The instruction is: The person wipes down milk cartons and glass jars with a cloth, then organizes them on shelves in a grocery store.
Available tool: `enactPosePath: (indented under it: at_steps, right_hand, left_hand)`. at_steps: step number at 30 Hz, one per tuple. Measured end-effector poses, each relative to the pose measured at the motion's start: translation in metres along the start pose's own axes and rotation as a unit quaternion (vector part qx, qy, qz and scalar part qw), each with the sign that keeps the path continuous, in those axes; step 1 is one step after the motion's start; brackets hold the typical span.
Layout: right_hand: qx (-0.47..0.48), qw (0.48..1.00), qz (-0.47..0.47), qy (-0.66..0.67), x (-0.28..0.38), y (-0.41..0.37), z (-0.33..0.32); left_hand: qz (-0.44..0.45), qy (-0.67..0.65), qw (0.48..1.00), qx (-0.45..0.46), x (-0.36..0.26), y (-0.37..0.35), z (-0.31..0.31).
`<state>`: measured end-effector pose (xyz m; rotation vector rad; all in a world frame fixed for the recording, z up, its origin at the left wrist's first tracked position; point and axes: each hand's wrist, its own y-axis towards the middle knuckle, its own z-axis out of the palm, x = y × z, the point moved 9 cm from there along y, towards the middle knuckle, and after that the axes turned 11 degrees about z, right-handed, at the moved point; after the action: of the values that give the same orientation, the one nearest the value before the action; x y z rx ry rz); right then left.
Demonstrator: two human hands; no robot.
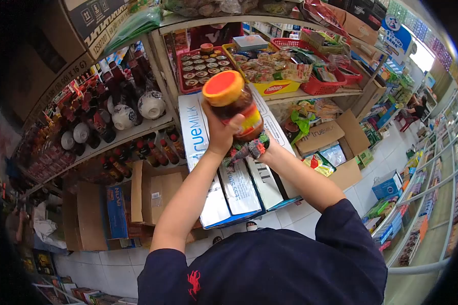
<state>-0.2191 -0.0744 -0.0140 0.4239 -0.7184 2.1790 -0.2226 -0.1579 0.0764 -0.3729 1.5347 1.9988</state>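
A large dark jar [249, 113] with an orange-red lid and a yellow and red label is tilted in front of me, above white milk cartons [234, 189]. My left hand [220, 131] is wrapped around its side, thumb across the label. At the jar's lower end, my right hand [263, 147] grips a crumpled multicoloured cloth [250, 148] that presses against the jar. The cloth and jar hide most of the right fingers. Just beyond the lid stands a red tray [184, 87] of small round-lidded jars.
Sauce bottles [118, 81] and white patterned bowls [151, 104] line the left shelf. Open cardboard boxes [160, 190] sit on the floor at left, another box [347, 133] at right. Red baskets [318, 87] of packets are on the shelf ahead. A person [416, 111] sits far right.
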Motion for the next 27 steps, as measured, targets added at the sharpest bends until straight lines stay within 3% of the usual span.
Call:
enactPosePath:
  at_steps: [2,5,9,10,15,16,17,18,19,20,23,24,27]
  right_hand:
    - [0.066,0.996,-0.052,0.038,0.012,0.004,-0.001]
    - [0.038,0.996,-0.038,0.073,0.019,-0.02,0.013]
    - [0.052,0.996,-0.07,-0.015,0.03,-0.019,0.016]
    - [0.053,0.996,-0.071,-0.013,0.03,-0.019,0.018]
    - [0.017,0.995,-0.094,-0.039,0.045,-0.015,0.002]
    - [-0.045,0.992,-0.111,-0.037,0.052,-0.017,-0.009]
    - [-0.045,0.992,-0.11,-0.038,0.057,-0.018,-0.013]
    - [-0.124,0.945,-0.201,-0.226,0.08,-0.03,-0.018]
    - [-0.196,0.849,-0.281,-0.401,0.097,-0.04,-0.015]
    - [-0.213,0.789,-0.377,-0.435,0.107,-0.049,-0.01]
    - [-0.225,0.692,-0.509,-0.459,0.121,-0.104,0.038]
    - [-0.229,0.622,-0.56,-0.497,0.122,-0.119,0.057]
    - [-0.176,0.541,-0.64,-0.516,0.128,-0.131,0.091]
  left_hand:
    - [-0.006,0.026,0.999,0.043,0.0,-0.001,0.013]
    - [0.001,0.088,0.994,0.069,0.005,0.0,0.013]
    - [0.001,0.061,0.997,0.048,-0.004,0.005,0.012]
    - [0.016,0.118,0.991,0.059,-0.003,0.006,0.008]
    - [0.011,0.101,0.993,0.058,0.0,0.011,0.004]
    - [0.021,0.111,0.992,0.053,-0.002,0.01,0.002]
    - [0.031,0.122,0.991,0.047,-0.003,0.01,0.0]
    - [0.031,0.087,0.996,0.022,-0.002,0.01,-0.003]
    - [0.036,0.083,0.996,-0.014,-0.002,0.009,-0.011]
    - [0.016,0.072,0.996,-0.046,0.002,0.009,-0.018]
    - [-0.026,0.05,0.994,-0.098,0.009,0.012,-0.032]
    - [-0.037,0.055,0.995,-0.079,0.013,0.012,-0.03]
    - [-0.091,0.058,0.994,-0.018,0.015,0.01,-0.021]
